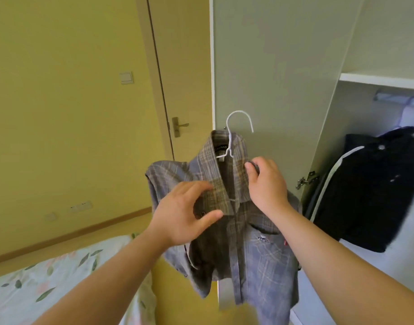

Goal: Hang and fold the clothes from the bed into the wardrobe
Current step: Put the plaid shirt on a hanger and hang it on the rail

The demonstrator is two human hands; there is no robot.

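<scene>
Grips the shoulder of a grey-blue plaid button shirt (260,259) with the right hand (264,184), fingers curled into the fabric. Poses the left hand (185,214) at the collar flap, fingers spread and loose, grasping nothing. Holds the shirt aloft on a white wire hanger (240,118), before the pale open wardrobe door (271,66). Faces a black white-striped jacket (377,184) hanging inside, rightward; floral-sheeted bed (49,277) lower left.

Plaid shirt (267,261) soft woven cloth; hanger (239,118) smooth white-coated wire; door handle (179,126) dull brassy metal.
</scene>
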